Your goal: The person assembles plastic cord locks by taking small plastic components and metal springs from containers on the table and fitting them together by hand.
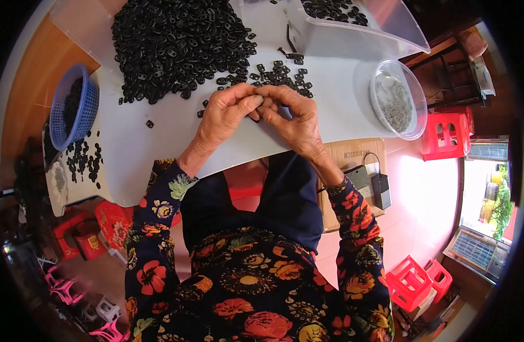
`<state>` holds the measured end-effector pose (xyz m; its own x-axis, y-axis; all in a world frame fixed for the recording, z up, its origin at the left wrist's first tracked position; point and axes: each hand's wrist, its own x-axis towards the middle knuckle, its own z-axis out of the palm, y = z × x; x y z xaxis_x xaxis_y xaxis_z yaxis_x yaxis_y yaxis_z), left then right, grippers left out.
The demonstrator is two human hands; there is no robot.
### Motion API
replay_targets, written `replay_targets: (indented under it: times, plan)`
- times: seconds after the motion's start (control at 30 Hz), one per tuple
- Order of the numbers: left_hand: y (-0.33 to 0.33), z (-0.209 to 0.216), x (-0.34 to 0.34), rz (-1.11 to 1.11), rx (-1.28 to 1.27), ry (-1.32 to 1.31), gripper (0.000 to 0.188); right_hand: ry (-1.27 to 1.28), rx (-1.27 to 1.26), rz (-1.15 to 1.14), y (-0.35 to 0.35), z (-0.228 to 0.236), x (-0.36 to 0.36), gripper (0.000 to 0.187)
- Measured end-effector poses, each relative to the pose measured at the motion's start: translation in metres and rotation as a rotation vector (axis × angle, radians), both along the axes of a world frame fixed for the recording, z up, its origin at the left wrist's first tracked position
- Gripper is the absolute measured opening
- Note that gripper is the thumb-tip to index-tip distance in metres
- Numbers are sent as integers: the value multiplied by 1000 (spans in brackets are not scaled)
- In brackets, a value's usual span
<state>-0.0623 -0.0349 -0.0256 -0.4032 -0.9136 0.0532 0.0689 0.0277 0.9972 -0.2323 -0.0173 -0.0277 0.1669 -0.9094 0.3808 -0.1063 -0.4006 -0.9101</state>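
Note:
My left hand (226, 112) and my right hand (294, 115) meet over the near part of the white table (176, 134). Thumbs and fingertips of both are pinched together. A dark bit shows below the fingertips, but what they hold is mostly hidden. Just beyond my hands lies a loose scatter of small black pieces (282, 78). Farther back to the left rises a large heap of black oval pieces (176, 48) with small holes in them. One single black piece (150, 123) lies apart, left of my left hand.
A clear round tub (420, 111) with small silvery bits stands at the table's right. Clear plastic bins (359, 41) sit at the back. A blue basket (91, 111) holds black pieces at far left. Below are a cardboard box (331, 219) and red stools (409, 282).

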Motion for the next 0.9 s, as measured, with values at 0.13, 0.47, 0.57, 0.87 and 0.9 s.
replay_targets:
  times: [0.13,0.47,0.57,0.87,0.9]
  plan:
    - [0,2,0,-46,1,-24,21,-33,77,4,0,-1,1,24]
    - [3,9,-3,58,-123,-164,21,-17,37,-50,-4,-9,1,18]
    - [4,9,-3,53,-159,-125,22,-72,48,-48,-2,-4,4,15]
    - [7,12,-5,85,-152,-181,18,-227,157,2,1,-8,-2,14]
    - [7,12,-5,71,-162,-184,19,-235,193,-18,1,-10,-3,14]
